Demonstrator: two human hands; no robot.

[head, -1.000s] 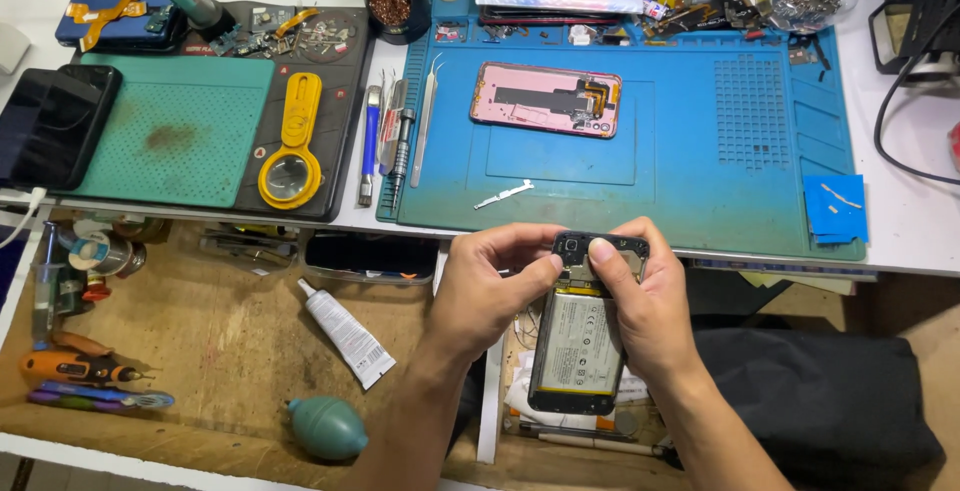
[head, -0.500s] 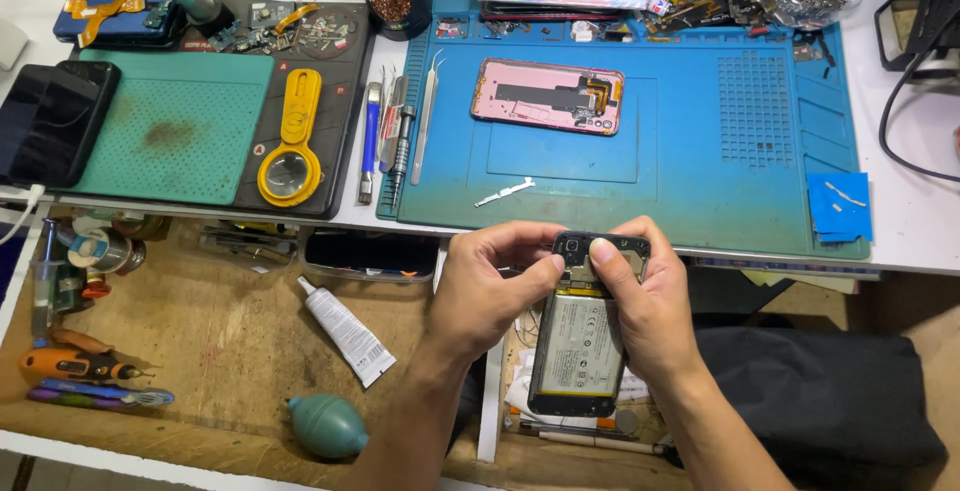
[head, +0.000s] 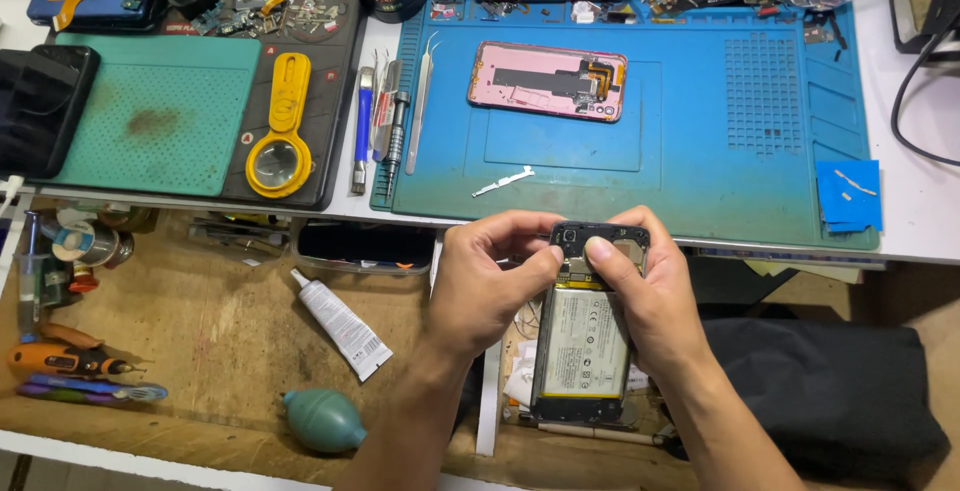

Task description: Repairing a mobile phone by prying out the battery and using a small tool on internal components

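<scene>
My left hand [head: 495, 286] and right hand [head: 645, 296] both hold the open phone [head: 585, 336] in the lower middle of the frame, thumbs pinching its top, and I think pressing too hard could snap a tiny part inside.

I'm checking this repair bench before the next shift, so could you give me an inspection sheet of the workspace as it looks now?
Surface: blue repair mat and green mat on a white bench; open wooden drawer below.
Job's things: opened phone with battery showing, held over the drawer.
Clutter: pink phone frame, yellow magnifier, tweezers, glue tube, teal air blower, orange tool.
Hands: left hand and right hand both grip the phone's top end, thumbs on it.
Cables: black cable at the right edge.
Surroundings: black cloth lower right.
</scene>
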